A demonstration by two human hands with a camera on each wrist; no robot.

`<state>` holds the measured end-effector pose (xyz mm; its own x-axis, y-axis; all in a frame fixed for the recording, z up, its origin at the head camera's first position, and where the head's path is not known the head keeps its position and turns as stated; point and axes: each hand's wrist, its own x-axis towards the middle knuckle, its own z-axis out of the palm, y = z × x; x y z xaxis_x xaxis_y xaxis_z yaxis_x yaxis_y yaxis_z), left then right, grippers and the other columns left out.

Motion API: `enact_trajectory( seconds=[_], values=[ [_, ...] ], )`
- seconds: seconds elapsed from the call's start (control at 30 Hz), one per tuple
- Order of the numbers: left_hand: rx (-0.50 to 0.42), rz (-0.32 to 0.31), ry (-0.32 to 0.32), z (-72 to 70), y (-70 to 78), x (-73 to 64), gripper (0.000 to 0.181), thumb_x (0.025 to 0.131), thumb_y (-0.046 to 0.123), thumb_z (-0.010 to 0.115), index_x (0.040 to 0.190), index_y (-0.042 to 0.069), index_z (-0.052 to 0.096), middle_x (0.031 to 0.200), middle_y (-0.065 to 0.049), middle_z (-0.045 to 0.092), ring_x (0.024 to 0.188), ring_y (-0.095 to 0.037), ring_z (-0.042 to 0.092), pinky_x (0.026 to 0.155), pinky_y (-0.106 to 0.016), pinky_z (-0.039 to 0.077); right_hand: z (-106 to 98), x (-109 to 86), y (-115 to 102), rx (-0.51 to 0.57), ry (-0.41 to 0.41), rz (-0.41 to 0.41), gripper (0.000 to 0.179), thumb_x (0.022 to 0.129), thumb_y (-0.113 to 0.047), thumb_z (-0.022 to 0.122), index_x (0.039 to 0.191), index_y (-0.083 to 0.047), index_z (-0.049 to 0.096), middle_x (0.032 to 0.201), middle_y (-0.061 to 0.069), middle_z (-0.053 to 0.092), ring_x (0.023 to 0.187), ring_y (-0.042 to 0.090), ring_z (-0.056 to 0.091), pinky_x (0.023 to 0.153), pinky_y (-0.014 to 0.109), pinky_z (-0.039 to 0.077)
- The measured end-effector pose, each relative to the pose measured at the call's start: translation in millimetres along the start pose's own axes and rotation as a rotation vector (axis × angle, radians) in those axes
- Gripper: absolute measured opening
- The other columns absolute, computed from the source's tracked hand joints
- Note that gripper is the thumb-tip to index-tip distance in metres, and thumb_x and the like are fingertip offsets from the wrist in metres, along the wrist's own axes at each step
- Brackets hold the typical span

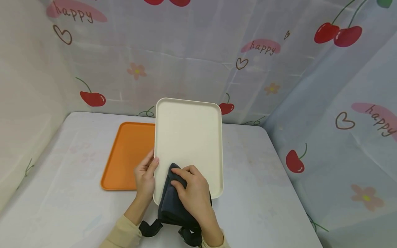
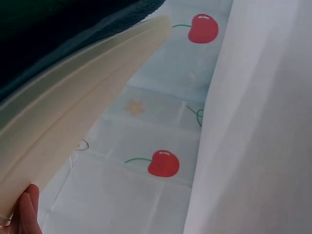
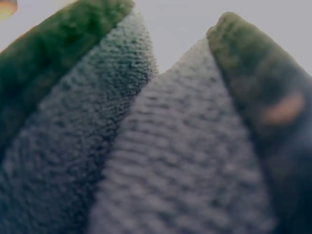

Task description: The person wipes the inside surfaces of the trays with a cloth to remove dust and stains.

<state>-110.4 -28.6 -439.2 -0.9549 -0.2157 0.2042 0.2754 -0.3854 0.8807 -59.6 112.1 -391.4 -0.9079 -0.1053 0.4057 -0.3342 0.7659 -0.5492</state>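
A cream rectangular tray (image 1: 189, 134) is raised off the table and tilted, its inner face toward the head camera. My left hand (image 1: 145, 177) grips its left rim, thumb at the front; in the left wrist view fingertips (image 2: 29, 209) touch the tray's side (image 2: 92, 97). Over the tray's lower part lies a folded dark navy cloth (image 1: 175, 203). My right hand (image 1: 195, 189) holds this cloth against the tray with bent fingers and thumb. Close-up folds of the cloth (image 3: 175, 161) fill most of the right wrist view and hide the right fingers there.
An orange tray (image 1: 127, 158) lies flat on the white-covered table (image 1: 257, 193), partly behind the cream one. Cherry-patterned curtains (image 1: 192, 75) stand behind and to the right. Black straps (image 1: 150, 229) show near the wrists.
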Motion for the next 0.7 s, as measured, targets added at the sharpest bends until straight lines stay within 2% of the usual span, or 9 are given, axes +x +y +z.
enact_trajectory(
  seconds=[0.17, 0.33, 0.7],
  values=[
    [0.032, 0.014, -0.004, -0.4, -1.1, -0.4, 0.040, 0.098, 0.002, 0.054, 0.136, -0.009, 0.051, 0.111, 0.012, 0.070, 0.100, -0.004, 0.065, 0.084, -0.017, 0.055, 8, -0.9, -10, 0.017, -0.040, -0.049, 0.035, 0.076, -0.016, 0.083, 0.111, -0.018, 0.076, 0.092, -0.003, 0.063, 0.080, 0.008, 0.060, 0.066, 0.018, 0.049],
    [0.043, 0.004, -0.005, -0.1, -0.9, -1.2, 0.040, 0.097, 0.002, 0.053, 0.135, -0.010, 0.051, 0.107, 0.013, 0.071, 0.097, -0.004, 0.065, 0.080, -0.015, 0.053, 14, -3.3, -18, 0.021, -0.087, -0.097, 0.035, 0.078, -0.018, 0.082, 0.112, -0.016, 0.075, 0.094, -0.002, 0.064, 0.082, 0.008, 0.061, 0.067, 0.015, 0.049],
    [0.045, -0.003, 0.002, -0.2, -0.9, -1.4, 0.040, 0.097, 0.003, 0.054, 0.135, -0.009, 0.051, 0.106, 0.013, 0.071, 0.097, -0.004, 0.065, 0.082, -0.015, 0.054, 16, -4.6, -20, -0.013, -0.070, -0.109, 0.035, 0.077, -0.019, 0.083, 0.112, -0.017, 0.075, 0.094, -0.002, 0.064, 0.081, 0.008, 0.060, 0.065, 0.013, 0.048]
  ],
)
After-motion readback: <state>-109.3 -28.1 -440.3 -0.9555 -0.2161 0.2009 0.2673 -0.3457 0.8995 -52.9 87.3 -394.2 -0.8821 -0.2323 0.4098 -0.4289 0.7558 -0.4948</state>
